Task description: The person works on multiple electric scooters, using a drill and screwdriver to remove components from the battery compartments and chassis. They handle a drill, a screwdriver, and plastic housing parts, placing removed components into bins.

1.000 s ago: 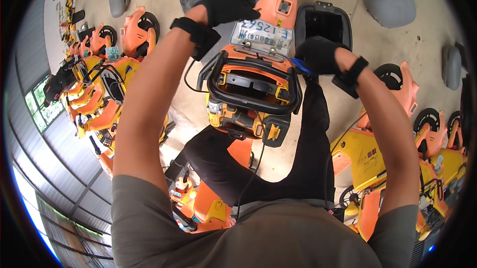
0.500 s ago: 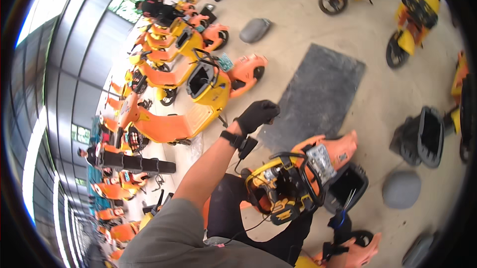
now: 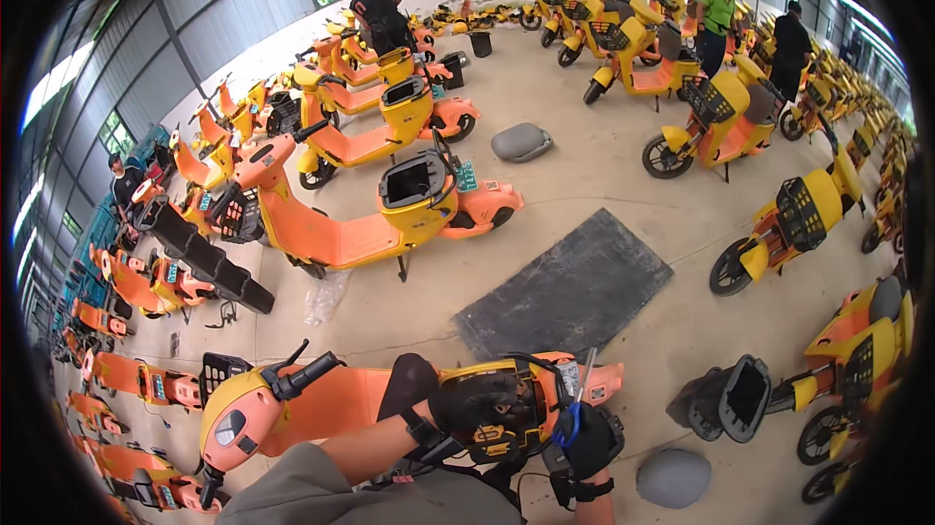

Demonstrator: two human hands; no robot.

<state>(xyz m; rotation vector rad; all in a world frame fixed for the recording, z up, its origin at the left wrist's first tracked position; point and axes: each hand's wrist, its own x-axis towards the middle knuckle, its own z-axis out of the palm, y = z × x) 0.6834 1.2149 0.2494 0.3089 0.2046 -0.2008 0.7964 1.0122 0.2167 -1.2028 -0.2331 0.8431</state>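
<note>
**Both gloves at the back end of an orange-and-yellow scooter**

So the concrete floor [image 3: 584, 179] takes up most of the view, with rows of scooters around it. The big one up close is the orange-and-yellow electric scooter [image 3: 331, 398] right in front of the person, handlebar off to the left, tail to the right. A similar scooter [image 3: 351, 238] stands beyond it, its seat bin uncovered. Past the tail there's a dark rectangular mat [image 3: 570, 291] flat on the floor. Over to the right sits a black tub with a grey rim [image 3: 745, 398], and nearer the person a rounded grey seat pad [image 3: 674, 478], also on the floor.

Hands next, both in black gloves. The left hand [image 3: 479, 406] is over the scooter's rear section; its fingers are lost in the dark stuff there, so I can't tell how far its grip is spread or if it's got hold of anything. Just below it is a yellow-and-black battery pack [image 3: 495, 445]. The right hand [image 3: 590, 442] is beside the tail, grip curled round a slim metal tool with a blue handle [image 3: 570, 420], metal end pointing away from the person, near the pale licence plate [image 3: 567, 377].
</note>
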